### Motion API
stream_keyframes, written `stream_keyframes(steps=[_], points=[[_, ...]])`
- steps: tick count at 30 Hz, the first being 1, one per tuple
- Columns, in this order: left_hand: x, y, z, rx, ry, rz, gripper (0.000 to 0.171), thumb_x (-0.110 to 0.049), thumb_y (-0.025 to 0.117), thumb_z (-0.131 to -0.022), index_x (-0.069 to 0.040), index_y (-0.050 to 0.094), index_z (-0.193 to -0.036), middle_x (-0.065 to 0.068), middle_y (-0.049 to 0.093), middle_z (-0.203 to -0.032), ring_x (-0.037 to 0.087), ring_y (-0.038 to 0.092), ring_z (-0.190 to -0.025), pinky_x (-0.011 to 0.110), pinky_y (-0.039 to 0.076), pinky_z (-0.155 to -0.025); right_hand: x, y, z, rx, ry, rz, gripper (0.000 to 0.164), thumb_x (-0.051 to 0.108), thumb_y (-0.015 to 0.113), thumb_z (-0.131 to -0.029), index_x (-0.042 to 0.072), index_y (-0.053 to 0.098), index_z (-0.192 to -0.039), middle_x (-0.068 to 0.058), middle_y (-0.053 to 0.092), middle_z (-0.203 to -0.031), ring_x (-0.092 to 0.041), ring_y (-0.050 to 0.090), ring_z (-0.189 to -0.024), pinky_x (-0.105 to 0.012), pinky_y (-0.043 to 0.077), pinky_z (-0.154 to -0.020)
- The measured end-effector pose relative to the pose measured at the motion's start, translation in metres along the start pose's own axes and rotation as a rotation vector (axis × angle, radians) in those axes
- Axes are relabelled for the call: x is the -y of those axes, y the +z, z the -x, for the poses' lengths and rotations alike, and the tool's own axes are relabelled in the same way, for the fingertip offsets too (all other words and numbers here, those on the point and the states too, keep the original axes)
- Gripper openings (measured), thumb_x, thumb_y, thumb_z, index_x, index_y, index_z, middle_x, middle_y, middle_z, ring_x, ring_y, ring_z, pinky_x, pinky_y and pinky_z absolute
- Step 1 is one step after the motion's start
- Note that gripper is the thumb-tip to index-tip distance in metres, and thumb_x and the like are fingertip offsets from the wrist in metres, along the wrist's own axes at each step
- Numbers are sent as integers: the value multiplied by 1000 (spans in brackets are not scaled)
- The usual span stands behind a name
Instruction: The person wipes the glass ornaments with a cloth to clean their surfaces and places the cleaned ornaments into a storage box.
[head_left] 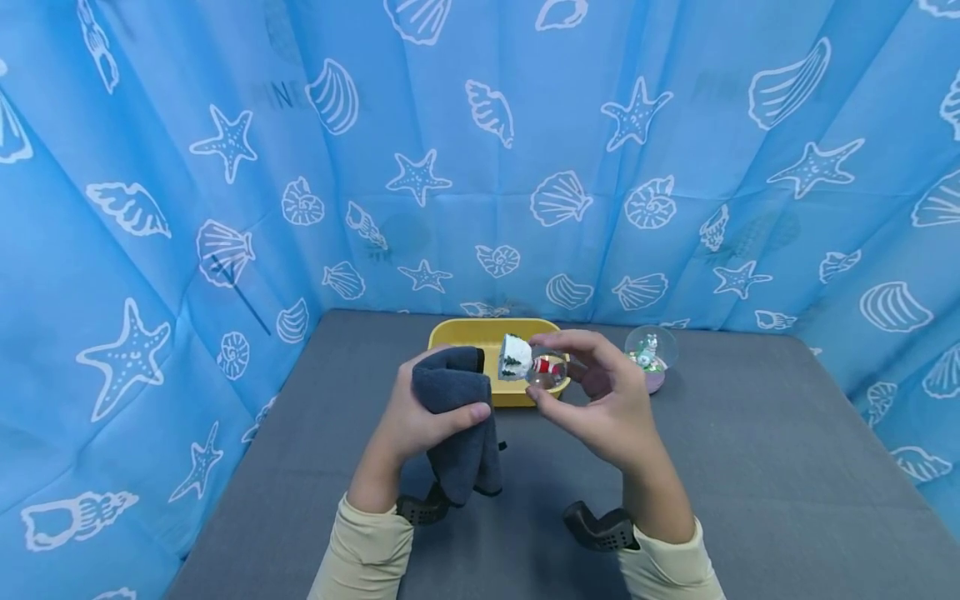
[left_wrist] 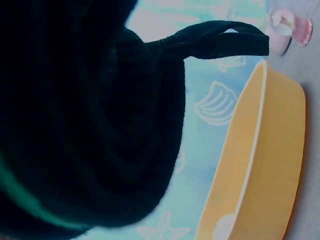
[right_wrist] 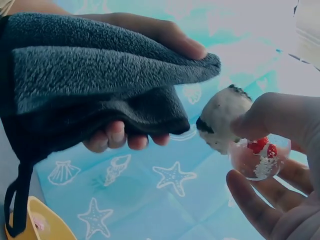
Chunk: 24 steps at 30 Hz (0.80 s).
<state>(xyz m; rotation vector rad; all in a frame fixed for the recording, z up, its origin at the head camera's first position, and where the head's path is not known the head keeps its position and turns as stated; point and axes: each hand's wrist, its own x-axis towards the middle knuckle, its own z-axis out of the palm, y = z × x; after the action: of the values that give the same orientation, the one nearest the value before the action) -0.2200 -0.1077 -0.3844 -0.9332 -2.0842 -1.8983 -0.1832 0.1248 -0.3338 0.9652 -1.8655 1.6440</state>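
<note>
My left hand [head_left: 416, 421] grips a folded dark grey cloth [head_left: 463, 450], thumb on top; in the right wrist view its fingertips show below the cloth. A small black loop [right_wrist: 19, 200] hangs from one corner. With thumb and fingers my right hand [head_left: 611, 400] holds a small snow globe [head_left: 547, 371] by its clear ball, tipped sideways. A red and white figure is inside the ball. Its white base [right_wrist: 222, 120], dotted with dark green trees, points toward the cloth, a small gap apart. In the left wrist view the cloth [left_wrist: 100, 125] hides the left hand.
Behind the hands stands a yellow tub [head_left: 491, 325] on the grey table [head_left: 750, 467]; something whitish lies inside it. A second snow globe [head_left: 651, 354] on a pinkish-purple base stands to its right. A blue shell-patterned curtain [head_left: 450, 125] hangs around the table.
</note>
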Motion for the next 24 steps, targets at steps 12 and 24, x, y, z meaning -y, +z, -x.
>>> stream_keyframes(steps=[12, 24], points=[[-2, 3, 0, 28, 32, 17, 51, -38, 82, -77, -17, 63, -120, 5, 66, -107, 24, 63, -89, 34, 55, -81, 5, 8, -1, 47, 15, -1, 47, -24, 75, -66, -9, 62, -109, -27, 59, -116, -25, 61, -110, -29, 58, -84], [-2, 3, -1, 19, 34, 19, 51, -36, 82, -78, -18, 62, -121, 5, 67, -110, 24, 65, -93, 37, 56, -82, 7, 14, -1, 83, -7, 88, 46, -20, 79, -65, -7, 65, -107, -23, 60, -114, -20, 62, -104, -28, 57, -85]])
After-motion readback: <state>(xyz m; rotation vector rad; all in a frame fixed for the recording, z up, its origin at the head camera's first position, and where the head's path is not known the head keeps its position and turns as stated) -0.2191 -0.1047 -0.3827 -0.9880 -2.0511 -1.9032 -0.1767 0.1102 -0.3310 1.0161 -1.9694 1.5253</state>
